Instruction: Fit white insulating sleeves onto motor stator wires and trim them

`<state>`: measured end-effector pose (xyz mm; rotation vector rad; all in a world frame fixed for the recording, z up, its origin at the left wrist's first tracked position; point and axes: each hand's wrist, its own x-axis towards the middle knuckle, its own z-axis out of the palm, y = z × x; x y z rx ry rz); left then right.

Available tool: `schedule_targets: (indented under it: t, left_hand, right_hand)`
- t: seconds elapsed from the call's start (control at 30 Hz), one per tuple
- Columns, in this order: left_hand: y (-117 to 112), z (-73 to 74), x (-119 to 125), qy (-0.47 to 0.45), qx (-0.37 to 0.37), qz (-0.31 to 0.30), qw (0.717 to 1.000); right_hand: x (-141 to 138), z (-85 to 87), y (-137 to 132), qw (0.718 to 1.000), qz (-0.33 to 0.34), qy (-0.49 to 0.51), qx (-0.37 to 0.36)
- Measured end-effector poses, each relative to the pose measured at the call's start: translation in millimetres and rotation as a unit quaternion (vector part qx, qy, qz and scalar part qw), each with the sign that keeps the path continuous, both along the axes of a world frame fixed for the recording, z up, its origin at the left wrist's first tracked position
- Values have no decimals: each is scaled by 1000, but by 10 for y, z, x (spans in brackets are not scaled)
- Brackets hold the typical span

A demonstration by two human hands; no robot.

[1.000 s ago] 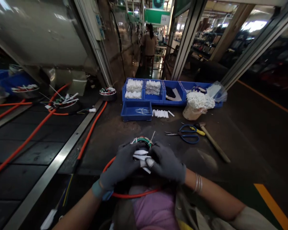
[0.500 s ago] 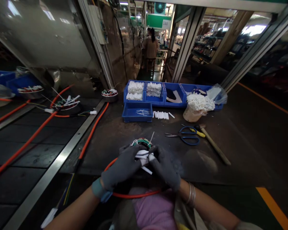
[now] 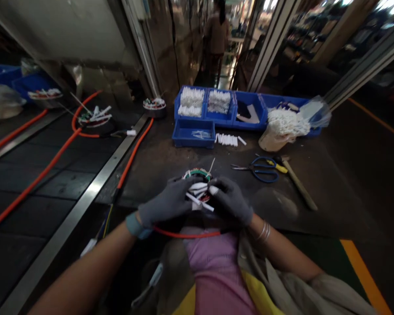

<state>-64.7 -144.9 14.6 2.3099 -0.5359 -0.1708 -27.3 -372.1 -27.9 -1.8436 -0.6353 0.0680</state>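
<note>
Both my hands wear grey gloves and meet at the near edge of the bench over a round wound motor coil [image 3: 197,176] with green, red and white wiring. My left hand [image 3: 166,204] curls around the coil's left side, its fingers closed on the white sleeved leads [image 3: 199,195]. On the right, my right hand [image 3: 231,200] pinches the same white tubes with thumb and fingertips. An orange cable [image 3: 184,233] loops under my wrists. Most of the coil is hidden by my fingers.
Blue bins [image 3: 216,107] of white tubes stand at the back, loose tubes [image 3: 228,140] in front. Blue-handled scissors [image 3: 261,168], a hammer [image 3: 297,180] and a tub of white pieces [image 3: 282,127] lie right. More coils [image 3: 93,118] and orange cables on the conveyor left. A person [image 3: 216,35] stands far back.
The camera has tipped downward, so everything sits higher in view. My hands stay on the coil, and my fingers have shifted slightly along the white tubes.
</note>
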Motion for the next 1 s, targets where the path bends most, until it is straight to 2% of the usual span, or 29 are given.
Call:
schedule_targets:
  t: [0.07,0.13,0.23,0.33,0.53,0.7,0.77,0.87,0.93,1.0]
  left_hand:
    - [139,16,17,16,-18,-39,999]
    - [201,-6,29,8,11,-26,1000]
    - [165,-60,20,-12,56,-3,998]
    - [101,-79,-2,-23,70,3,997]
    - [88,-16,10,-11,72,22,997]
    - [-19,-23,28,-9,10,75,997]
    - [-106,-72,7,-28,4,123,992]
    - [-218,-174,-47,-99,36,181,978]
    - [-235,-229,-79,-141,39,183,972]
    - [-189,-255,-97,-163,17,157,974]
  right_hand:
    - [-8,58,-81,997,9,-55,-45]
    - [-20,121,-131,986,13,-137,-89]
    - [-53,186,-120,968,13,-222,-119]
    - [-84,196,-33,960,29,-241,-139]
    - [-69,157,63,977,20,-154,-146]
    - [16,109,7,990,-76,-64,-96]
    - [64,61,-13,995,-67,-15,-78]
    - [140,-19,-35,997,-28,74,-13]
    - [183,-50,-49,991,2,129,33]
    - [210,-48,-61,987,19,150,50]
